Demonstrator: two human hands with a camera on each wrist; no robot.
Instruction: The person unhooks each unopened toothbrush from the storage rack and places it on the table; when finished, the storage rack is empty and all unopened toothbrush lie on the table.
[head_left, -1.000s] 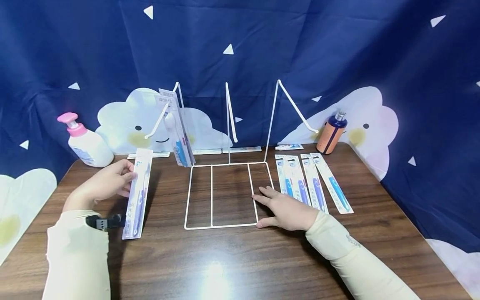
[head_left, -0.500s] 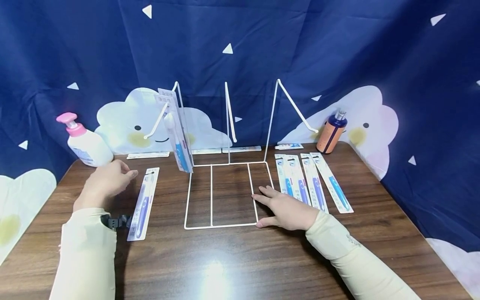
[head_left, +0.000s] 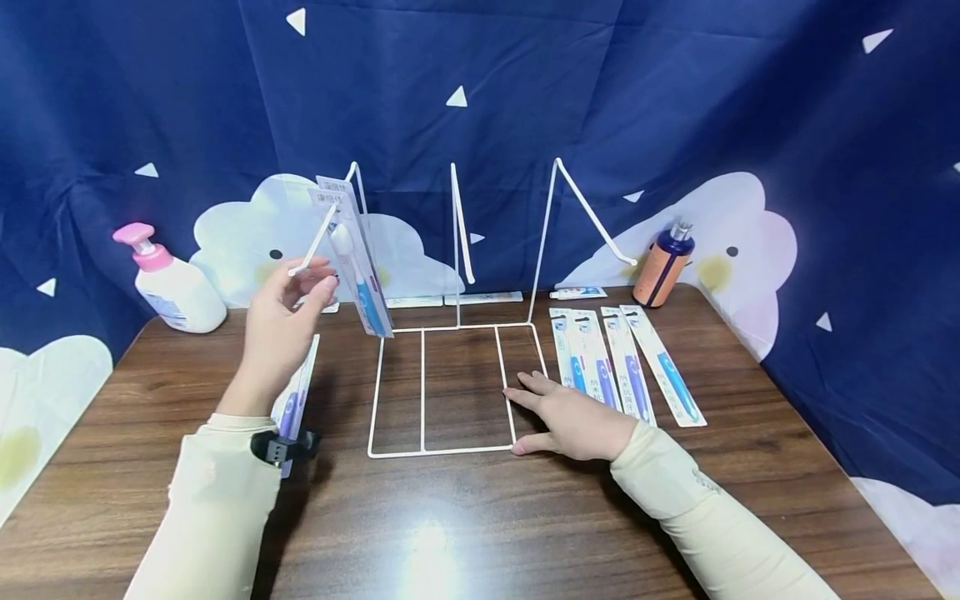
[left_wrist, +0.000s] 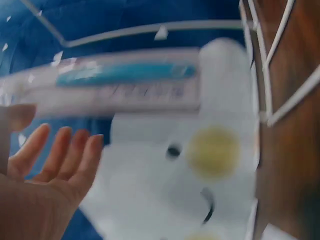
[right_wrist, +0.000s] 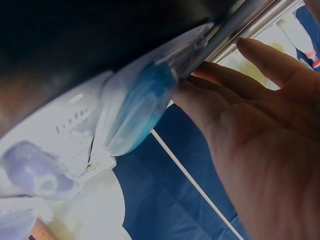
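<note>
My left hand (head_left: 307, 283) is raised beside two packaged toothbrushes (head_left: 352, 258) that hang on the left hook of a white wire rack (head_left: 450, 325). Its fingers are straight and hold nothing. In the left wrist view the left hand (left_wrist: 50, 160) is spread just short of the blurred packaged toothbrushes (left_wrist: 130, 82). Another toothbrush pack (head_left: 300, 392) lies flat on the table, partly under my left forearm. My right hand (head_left: 562, 412) rests flat on the table at the right edge of the rack's base. The right wrist view shows the right hand (right_wrist: 260, 115) with its fingers extended next to a blue toothbrush pack (right_wrist: 140, 100).
Several toothbrush packs (head_left: 626, 367) lie in a row to the right of the rack. A pink-capped lotion bottle (head_left: 172, 287) stands at the back left and an orange bottle (head_left: 663, 267) at the back right. A blue curtain (head_left: 675, 100) hangs behind the table.
My left hand laid its toothbrush pack on the table, let go, then rose to the right towards the hanging packs. My right hand has stayed still.
</note>
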